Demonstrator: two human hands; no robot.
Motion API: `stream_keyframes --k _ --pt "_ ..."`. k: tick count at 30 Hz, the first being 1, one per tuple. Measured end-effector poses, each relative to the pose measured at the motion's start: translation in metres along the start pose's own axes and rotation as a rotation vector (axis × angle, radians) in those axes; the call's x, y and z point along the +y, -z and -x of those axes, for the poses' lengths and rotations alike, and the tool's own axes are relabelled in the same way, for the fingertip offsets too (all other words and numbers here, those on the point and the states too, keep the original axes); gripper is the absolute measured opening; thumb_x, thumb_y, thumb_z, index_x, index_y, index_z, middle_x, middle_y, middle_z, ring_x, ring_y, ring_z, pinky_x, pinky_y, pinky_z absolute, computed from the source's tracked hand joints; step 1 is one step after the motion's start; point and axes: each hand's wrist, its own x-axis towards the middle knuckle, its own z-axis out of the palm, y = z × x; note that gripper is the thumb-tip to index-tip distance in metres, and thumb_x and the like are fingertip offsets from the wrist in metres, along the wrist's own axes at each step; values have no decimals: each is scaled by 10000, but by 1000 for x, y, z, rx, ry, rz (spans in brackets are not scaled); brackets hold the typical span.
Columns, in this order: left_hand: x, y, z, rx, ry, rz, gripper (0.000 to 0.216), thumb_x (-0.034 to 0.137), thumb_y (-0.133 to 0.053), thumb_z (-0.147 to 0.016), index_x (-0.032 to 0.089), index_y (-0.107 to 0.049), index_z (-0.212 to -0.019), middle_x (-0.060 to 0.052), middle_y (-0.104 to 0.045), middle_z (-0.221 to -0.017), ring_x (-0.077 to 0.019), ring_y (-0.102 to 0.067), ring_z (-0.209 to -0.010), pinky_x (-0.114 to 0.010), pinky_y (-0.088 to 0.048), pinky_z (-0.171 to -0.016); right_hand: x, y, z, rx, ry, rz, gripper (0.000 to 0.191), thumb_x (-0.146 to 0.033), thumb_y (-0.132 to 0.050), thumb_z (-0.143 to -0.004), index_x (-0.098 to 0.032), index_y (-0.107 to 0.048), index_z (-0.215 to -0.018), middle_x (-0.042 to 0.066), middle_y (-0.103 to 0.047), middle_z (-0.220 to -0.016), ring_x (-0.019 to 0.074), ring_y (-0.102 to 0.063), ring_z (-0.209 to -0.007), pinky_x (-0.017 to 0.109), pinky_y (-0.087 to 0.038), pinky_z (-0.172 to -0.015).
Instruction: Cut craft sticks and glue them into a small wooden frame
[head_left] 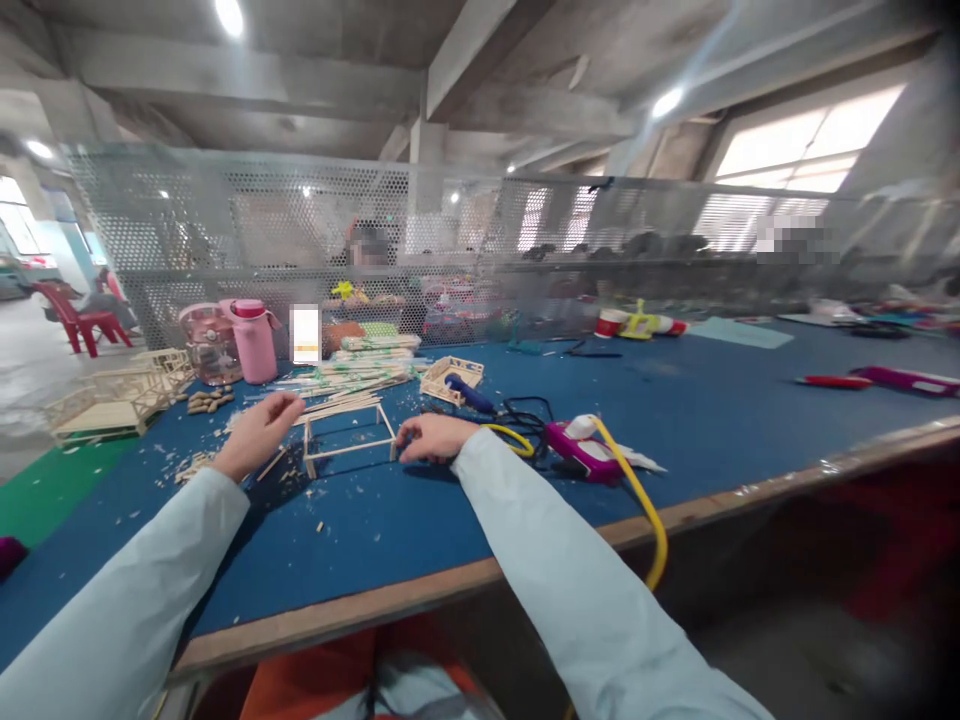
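Note:
A small frame of thin wooden sticks stands on the blue table in front of me. My right hand rests on the table at the frame's right corner, its fingers curled and pinching the stick there. My left hand hovers just left of the frame, fingers loosely bent, with nothing visible in it. Loose sticks lie just behind the frame. Wood chips are scattered near my left hand.
A pink glue gun with a yellow cord lies to the right. A pink bottle, finished stick models and a stick tray stand behind. A mesh screen borders the table, with a person behind it.

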Motion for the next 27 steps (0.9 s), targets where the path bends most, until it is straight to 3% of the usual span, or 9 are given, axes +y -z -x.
stream_keyframes --k 3,5,9,15,17,19,22,24,27 --pt "-4 0 10 -231 -109 -115 534 550 -535 -659 140 -555 -1001 26 -541 -605 -137 -500 -566 -238 -360 -529 -2 -11 -1 85 92 46 388 -390 -723 -539 -142 -641 -825 -36 -557 -592 76 -463 -510 181 -346 -475" --pt "-5 -4 13 -296 -124 -195 569 549 -584 -613 143 -546 -1011 40 -511 -579 -137 -486 -545 -235 -329 -508 -5 -18 -5 138 131 42 334 -385 -723 -537 -136 -653 -750 -30 -569 -593 79 -476 -533 182 -347 -498" --pt "-3 -13 13 -303 -148 -253 472 524 -540 -664 162 -558 -967 37 -507 -563 -137 -478 -532 -235 -308 -507 -6 -26 -12 192 143 3 205 -313 -694 -577 -137 -660 -676 -15 -604 -597 98 -527 -568 188 -363 -529" --pt "0 -21 12 -307 -180 -295 292 451 -493 -713 177 -581 -664 9 -533 -560 -136 -484 -546 -233 -296 -506 -2 -27 -14 140 101 -75 157 -280 -686 -571 -132 -644 -604 -8 -599 -541 109 -549 -544 195 -385 -526" --pt "1 -21 12 -314 -175 -297 311 464 -489 -715 173 -599 -700 5 -542 -569 -140 -493 -551 -236 -302 -509 -1 -25 -12 130 99 -79 163 -288 -685 -572 -135 -637 -598 -16 -586 -530 104 -541 -538 194 -384 -525" --pt "2 -19 13 -316 -182 -301 393 506 -509 -695 166 -616 -860 5 -555 -594 -151 -510 -563 -241 -317 -515 1 -20 -9 136 102 -59 213 -325 -705 -552 -138 -637 -626 -23 -576 -539 99 -524 -532 193 -374 -509" --pt "2 -13 14 -253 -160 -321 566 577 -469 -706 162 -554 -1082 -2 -574 -620 -173 -538 -579 -258 -352 -534 4 -10 -4 182 70 -65 415 -445 -708 -541 -132 -633 -802 -12 -581 -601 105 -506 -513 209 -376 -484" --pt "2 -13 13 -129 -117 -314 562 574 -341 -780 160 -544 -1102 -38 -618 -705 -192 -573 -649 -284 -398 -596 3 -6 -3 320 74 -93 532 -548 -606 -637 -122 -595 -954 30 -612 -703 132 -540 -572 246 -423 -545" --pt "5 -21 10 69 -104 -299 579 507 -199 -847 134 -509 -1165 -128 -601 -1088 -226 -546 -1004 -340 -400 -848 -7 -12 -7 620 205 -31 627 -597 -352 -798 -123 -472 -1190 149 -571 -1098 221 -539 -979 363 -411 -841"
